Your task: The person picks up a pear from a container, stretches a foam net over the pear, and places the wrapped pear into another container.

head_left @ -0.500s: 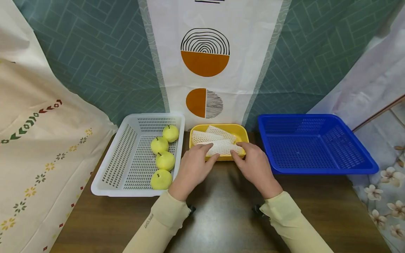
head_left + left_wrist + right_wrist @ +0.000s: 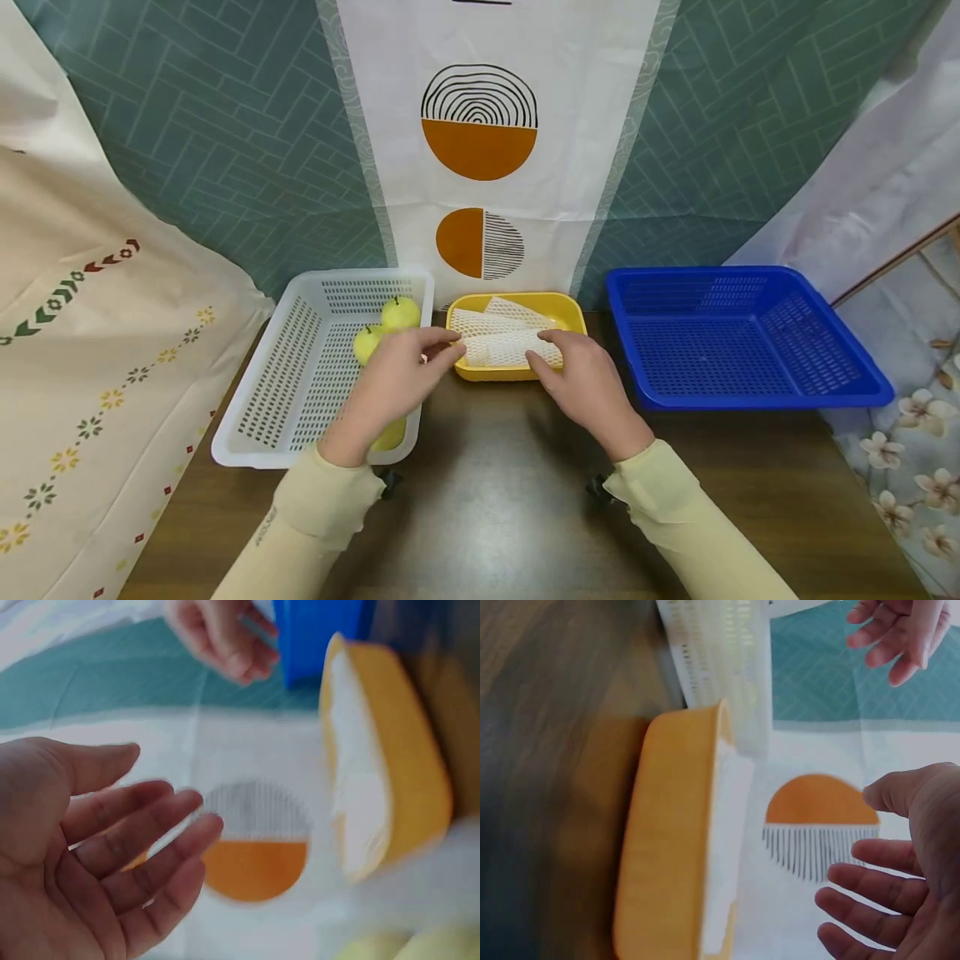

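Note:
My left hand [image 2: 396,373] hangs over the right side of a white slotted basket [image 2: 258,458], fingers loosely bent and nothing between them. Beneath it are yellow-green round fruits [image 2: 401,312] with dark stems, like pears; the hand and wrist hide part of the row. White foam net sleeves [image 2: 502,346] lie in a small yellow tray [image 2: 517,374] at the middle back. Above that tray's right front part is my right hand [image 2: 588,383], relaxed and holding nothing. In the left wrist view the left fingers [image 2: 161,825] are spread, with the palm bare.
To the right stands a blue slotted basket [image 2: 757,402], with no fruit inside it. A patterned cloth [image 2: 480,192] hangs right behind the containers. The brown tabletop [image 2: 487,500] stretches out in front. Flowered cloths border both sides.
My left hand has moved left, from over the yellow tray to above the fruits in the white basket. The right hand stays near the tray, shifted slightly left in view.

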`<move>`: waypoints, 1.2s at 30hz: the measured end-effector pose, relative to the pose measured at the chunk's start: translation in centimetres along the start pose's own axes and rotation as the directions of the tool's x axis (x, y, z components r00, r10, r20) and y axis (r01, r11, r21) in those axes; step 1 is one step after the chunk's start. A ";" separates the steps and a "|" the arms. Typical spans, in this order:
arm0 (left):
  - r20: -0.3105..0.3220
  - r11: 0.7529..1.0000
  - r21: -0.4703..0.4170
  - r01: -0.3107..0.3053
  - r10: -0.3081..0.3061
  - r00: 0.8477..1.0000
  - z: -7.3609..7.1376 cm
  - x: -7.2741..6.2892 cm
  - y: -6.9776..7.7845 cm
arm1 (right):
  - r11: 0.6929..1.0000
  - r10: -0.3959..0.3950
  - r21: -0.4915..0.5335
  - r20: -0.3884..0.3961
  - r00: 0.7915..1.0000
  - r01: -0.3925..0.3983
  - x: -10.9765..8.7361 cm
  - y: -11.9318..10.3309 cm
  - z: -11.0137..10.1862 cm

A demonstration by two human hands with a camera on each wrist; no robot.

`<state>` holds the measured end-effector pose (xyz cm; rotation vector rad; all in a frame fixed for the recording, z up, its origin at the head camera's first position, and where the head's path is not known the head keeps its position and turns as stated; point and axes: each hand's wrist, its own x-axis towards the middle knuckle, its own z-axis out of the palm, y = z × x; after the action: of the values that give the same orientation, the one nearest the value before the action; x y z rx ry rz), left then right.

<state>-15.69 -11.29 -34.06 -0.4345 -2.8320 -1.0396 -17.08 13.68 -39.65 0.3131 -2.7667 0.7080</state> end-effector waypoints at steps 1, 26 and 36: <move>0.000 1.000 -0.015 -0.005 0.005 1.000 -1.1 0.1 -0.3 | 1.000 -0.009 0.005 0.001 1.000 0.009 0.2 -0.4 -0.1; -0.004 0.953 0.043 0.299 -0.299 0.954 -14.6 -3.5 -20.5 | 0.893 -0.451 0.076 0.175 0.875 0.444 3.6 -9.4 5.1; 0.057 0.932 0.049 0.359 -0.361 0.931 -15.8 -5.8 -25.7 | 0.846 -0.517 0.040 0.303 0.801 0.531 3.1 -12.2 7.4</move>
<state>-17.94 -41.52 -38.91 0.0643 -3.0572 -1.0379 -18.20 -0.90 -39.57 1.2183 -2.7438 0.4744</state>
